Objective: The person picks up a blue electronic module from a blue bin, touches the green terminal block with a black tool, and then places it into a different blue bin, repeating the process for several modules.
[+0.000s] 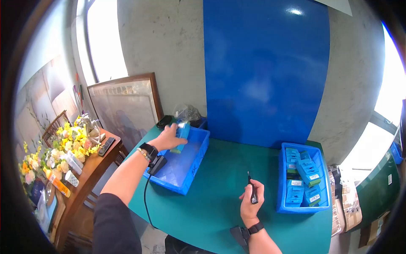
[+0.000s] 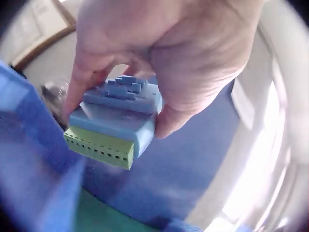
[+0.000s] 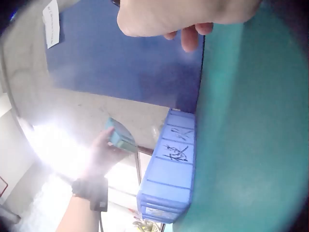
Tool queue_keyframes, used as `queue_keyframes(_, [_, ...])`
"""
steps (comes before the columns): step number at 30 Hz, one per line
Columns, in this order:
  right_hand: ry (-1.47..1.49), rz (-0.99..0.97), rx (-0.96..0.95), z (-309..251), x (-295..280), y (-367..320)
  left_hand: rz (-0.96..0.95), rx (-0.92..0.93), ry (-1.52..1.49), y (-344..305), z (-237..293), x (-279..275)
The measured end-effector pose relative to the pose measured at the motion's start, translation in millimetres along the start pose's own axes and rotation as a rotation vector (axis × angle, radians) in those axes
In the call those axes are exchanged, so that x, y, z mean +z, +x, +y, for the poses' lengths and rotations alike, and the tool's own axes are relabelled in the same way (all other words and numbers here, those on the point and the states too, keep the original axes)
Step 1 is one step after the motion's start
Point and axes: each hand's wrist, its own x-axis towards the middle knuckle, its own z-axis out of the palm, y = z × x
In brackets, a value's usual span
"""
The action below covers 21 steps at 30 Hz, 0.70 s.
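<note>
My left hand (image 1: 170, 137) grips a blue module (image 1: 182, 134) above the left blue bin (image 1: 202, 148). In the left wrist view the thumb and fingers of the hand (image 2: 159, 58) hold the module (image 2: 116, 118) by its two sides, its green terminal strip (image 2: 99, 147) facing the camera. My right hand (image 1: 253, 202) holds a black screwdriver-like tool (image 1: 253, 194) over the green table, its thin tip pointing up. The right wrist view shows part of the right hand (image 3: 186, 17), and farther off the left hand (image 3: 100, 157) with the module (image 3: 120, 135) beside the bin (image 3: 169, 169).
A second blue bin (image 1: 282, 178) with several blue modules stands on the right of the green table (image 1: 220, 211). A clear plastic bag (image 1: 188, 112) lies behind the left bin. A black cable (image 1: 146, 203) hangs from the left wrist. Flowers (image 1: 72, 142) stand on a wooden table at left.
</note>
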Motion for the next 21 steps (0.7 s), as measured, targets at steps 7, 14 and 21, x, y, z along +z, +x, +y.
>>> queue_keyframes(7, [0.000,-0.003,-0.010,9,0,8,-0.196,-0.092,0.299,50,-51,50])
queue_keyframes(14, [-0.010,-0.037,0.008,8,3,12,-0.176,-0.121,0.421,56,-41,54])
queue_keyframes(21, [-0.085,-0.067,-0.142,27,2,11,0.088,-0.039,0.666,51,-42,66])
